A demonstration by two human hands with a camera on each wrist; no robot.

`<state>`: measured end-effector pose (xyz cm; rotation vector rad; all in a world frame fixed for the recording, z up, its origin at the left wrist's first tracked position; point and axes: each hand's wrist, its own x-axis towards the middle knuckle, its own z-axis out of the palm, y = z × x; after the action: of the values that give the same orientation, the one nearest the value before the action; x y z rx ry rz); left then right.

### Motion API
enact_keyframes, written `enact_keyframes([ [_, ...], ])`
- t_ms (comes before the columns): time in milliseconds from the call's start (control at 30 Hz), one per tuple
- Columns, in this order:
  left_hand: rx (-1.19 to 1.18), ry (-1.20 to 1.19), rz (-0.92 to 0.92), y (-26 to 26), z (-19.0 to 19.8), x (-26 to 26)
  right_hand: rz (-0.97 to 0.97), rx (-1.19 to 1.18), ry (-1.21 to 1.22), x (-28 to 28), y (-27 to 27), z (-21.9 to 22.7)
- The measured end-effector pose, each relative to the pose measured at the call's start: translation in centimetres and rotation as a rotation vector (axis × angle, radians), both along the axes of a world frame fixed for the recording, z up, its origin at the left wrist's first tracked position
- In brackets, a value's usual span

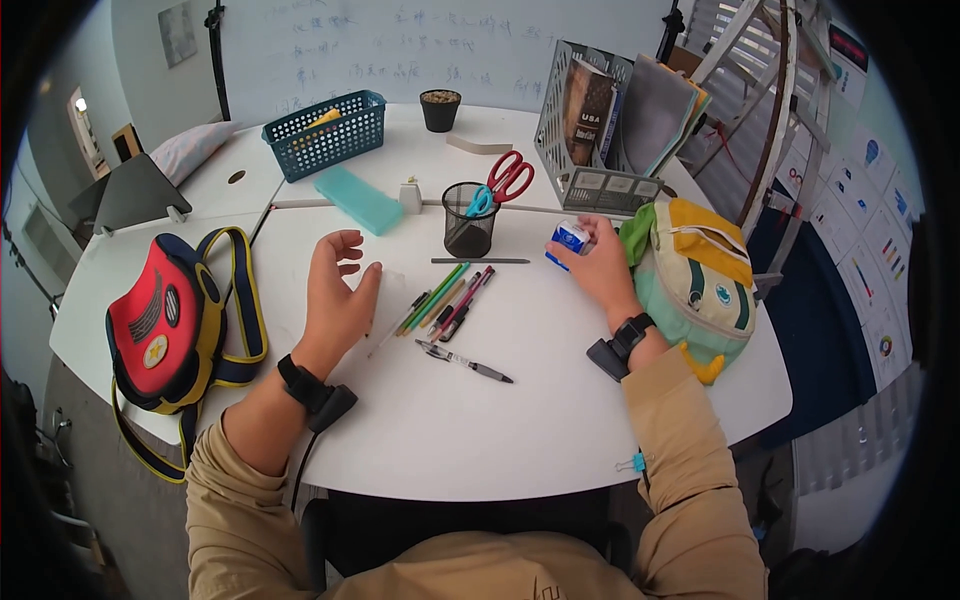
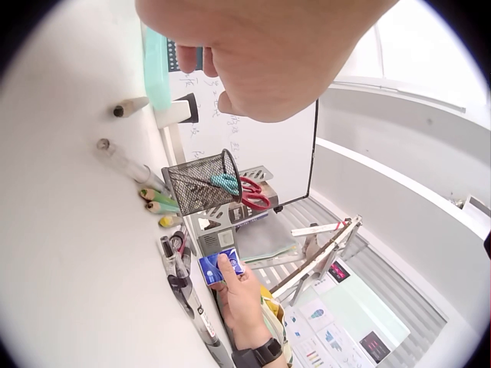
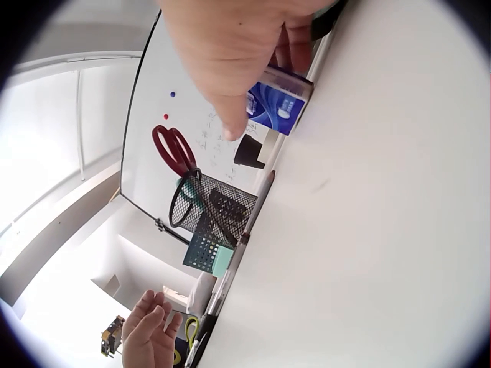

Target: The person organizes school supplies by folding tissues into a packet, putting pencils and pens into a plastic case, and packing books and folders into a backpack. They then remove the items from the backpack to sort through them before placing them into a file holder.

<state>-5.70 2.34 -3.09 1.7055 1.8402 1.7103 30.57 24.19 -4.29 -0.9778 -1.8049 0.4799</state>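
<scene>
My right hand (image 1: 600, 265) grips a small blue and white box (image 1: 570, 240) at the table's right, beside the green and yellow bag (image 1: 700, 280); the right wrist view shows the box (image 3: 280, 103) between thumb and fingers. My left hand (image 1: 338, 300) is held over the table with relaxed, slightly bent fingers and nothing in them. Between the hands lie several pens and pencils (image 1: 440, 302) and a grey-black pen (image 1: 465, 361). Behind them stands a black mesh cup (image 1: 468, 232) holding red scissors (image 1: 512, 177) and turquoise scissors (image 1: 481, 201).
A red backpack (image 1: 165, 325) lies at the left. Farther back are a teal basket (image 1: 325, 140), a turquoise case (image 1: 360, 200), a white adapter (image 1: 410, 197), a small plant pot (image 1: 440, 112) and a grey file holder (image 1: 610, 190) with books. A dark pencil (image 1: 480, 261) lies before the cup.
</scene>
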Motion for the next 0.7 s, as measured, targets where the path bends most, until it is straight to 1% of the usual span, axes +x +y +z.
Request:
enact_keyframes([
  [100, 0.000, 0.016, -0.001, 0.1, -0.2, -0.1, -0.143, 0.127, -0.041, -0.2, -1.4, 2.0],
  [200, -0.017, 0.050, 0.017, 0.0, -0.3, -0.3, -0.207, 0.309, 0.140, -0.5, -1.8, 3.3],
  [233, -0.027, 0.062, 0.027, -0.1, -0.2, -0.2, -0.168, 0.421, 0.184, -0.6, -2.0, 3.5],
  [333, -0.062, 0.072, 0.058, -0.4, 0.2, 0.0, 0.059, 0.461, 0.127, -1.0, -3.3, 3.4],
  [367, -0.071, 0.070, 0.054, -0.4, 0.1, -0.2, 0.160, 0.410, 0.159, -1.7, -3.6, 2.9],
  [467, -0.092, 0.068, 0.049, -0.3, -0.3, -0.6, 0.335, 0.221, -0.078, -3.0, -5.9, 4.1],
  [533, -0.098, 0.074, 0.051, -0.3, -0.5, -0.6, 0.369, 0.069, -0.225, -3.5, -6.6, 4.4],
  [600, -0.175, 0.136, 0.050, -0.6, -0.2, -0.6, 0.375, -0.078, -0.372, -3.5, -6.9, 4.4],
  [700, -0.324, 0.200, 0.052, -1.1, -0.3, -0.5, 0.393, 0.058, -0.428, -3.0, -5.6, 2.3],
])
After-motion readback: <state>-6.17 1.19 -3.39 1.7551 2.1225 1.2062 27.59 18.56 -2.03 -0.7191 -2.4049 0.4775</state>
